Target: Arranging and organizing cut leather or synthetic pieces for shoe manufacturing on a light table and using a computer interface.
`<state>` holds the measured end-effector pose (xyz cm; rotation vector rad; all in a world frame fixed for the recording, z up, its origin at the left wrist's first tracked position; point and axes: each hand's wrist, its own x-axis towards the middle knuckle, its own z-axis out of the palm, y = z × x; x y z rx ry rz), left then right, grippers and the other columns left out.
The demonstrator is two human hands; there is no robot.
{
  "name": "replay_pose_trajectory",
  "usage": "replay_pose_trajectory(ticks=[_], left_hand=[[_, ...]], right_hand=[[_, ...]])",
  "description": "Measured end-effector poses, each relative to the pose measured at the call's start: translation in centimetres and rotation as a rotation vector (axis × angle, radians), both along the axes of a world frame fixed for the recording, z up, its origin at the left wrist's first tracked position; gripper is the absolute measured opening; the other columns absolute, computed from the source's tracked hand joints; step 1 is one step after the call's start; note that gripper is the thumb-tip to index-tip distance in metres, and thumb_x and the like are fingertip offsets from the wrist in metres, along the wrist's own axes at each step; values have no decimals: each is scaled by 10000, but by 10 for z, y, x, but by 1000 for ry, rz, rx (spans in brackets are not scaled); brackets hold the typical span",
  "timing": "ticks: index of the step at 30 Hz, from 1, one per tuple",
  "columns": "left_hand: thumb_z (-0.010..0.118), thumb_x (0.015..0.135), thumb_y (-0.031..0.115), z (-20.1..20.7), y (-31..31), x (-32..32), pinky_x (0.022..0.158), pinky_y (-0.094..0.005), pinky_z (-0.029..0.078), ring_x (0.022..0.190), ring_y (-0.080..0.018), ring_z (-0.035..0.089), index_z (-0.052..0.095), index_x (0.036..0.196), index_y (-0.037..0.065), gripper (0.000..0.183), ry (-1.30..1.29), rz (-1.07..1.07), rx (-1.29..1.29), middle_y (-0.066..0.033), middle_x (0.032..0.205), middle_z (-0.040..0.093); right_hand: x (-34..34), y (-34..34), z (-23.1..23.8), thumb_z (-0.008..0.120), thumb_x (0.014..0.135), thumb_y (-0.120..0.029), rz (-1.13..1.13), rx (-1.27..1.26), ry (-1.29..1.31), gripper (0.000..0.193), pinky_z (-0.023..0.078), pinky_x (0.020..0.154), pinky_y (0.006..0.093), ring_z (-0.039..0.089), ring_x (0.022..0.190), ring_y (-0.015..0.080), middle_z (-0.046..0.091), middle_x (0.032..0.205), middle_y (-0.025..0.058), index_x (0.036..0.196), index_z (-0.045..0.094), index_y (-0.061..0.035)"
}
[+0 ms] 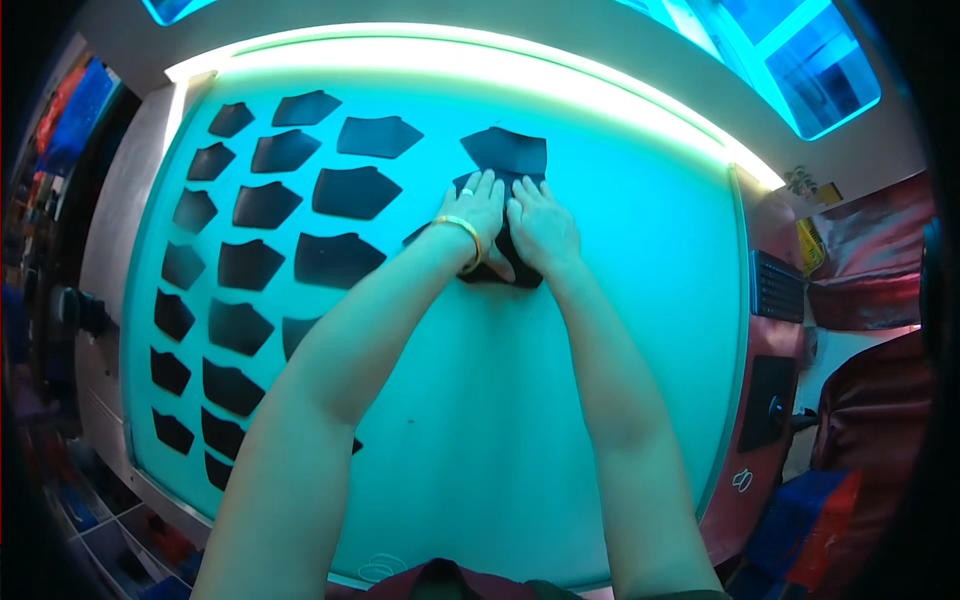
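Observation:
My left hand (476, 212) and my right hand (541, 228) lie flat side by side, fingers together, pressing on a dark cut piece (500, 272) on a glowing teal table (560, 420). The left wrist carries a gold bangle, and a ring sits on one finger. Just beyond my fingertips lies another dark piece (506, 150), apart from the hands. Most of the piece under my palms is hidden.
Several dark cut pieces (340, 190) lie in rows across the left half of the table, some hidden by my left forearm. A red machine side with a dark keypad (776, 285) borders the right edge. Dark red material (870, 265) lies beyond.

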<state>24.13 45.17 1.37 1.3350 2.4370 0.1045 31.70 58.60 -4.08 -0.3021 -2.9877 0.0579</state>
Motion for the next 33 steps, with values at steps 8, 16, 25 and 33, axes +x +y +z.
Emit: replay_pose_trajectory(ticks=[8,16,25,33], left_hand=[[849,496,608,1,-124,165,1164,-502,202,1474,-314,169,195,1507,7,1345,-33,76,-5,-184,1574,199],[757,707,353,-10,-263,313,1139,-488,212,1419,-295,289,480,1272,39,703,267,-12,238,-151,1468,371],[837,645,368,7,-283,357,800,-413,470,916,-335,589,503,1124,54,662,-432,-16,515,-153,989,591],[639,808,589,-14,-228,298,1135,-536,175,1430,-344,211,405,1424,120,809,99,68,196,-150,1515,290]], right_hand=[[160,-143,30,451,982,-308,-147,-181,0,441,311,1088,519,373,1384,302,475,1448,101,1342,536,-68],[320,-277,58,529,943,-250,-65,-322,75,309,316,1060,510,466,1284,304,587,1272,116,1157,620,-47],[371,-269,67,541,886,-228,-56,-409,-28,200,458,645,392,609,751,287,623,769,113,762,613,-88],[197,27,66,399,986,-438,-344,-219,23,328,516,718,503,643,906,401,678,948,155,1060,648,-238]])
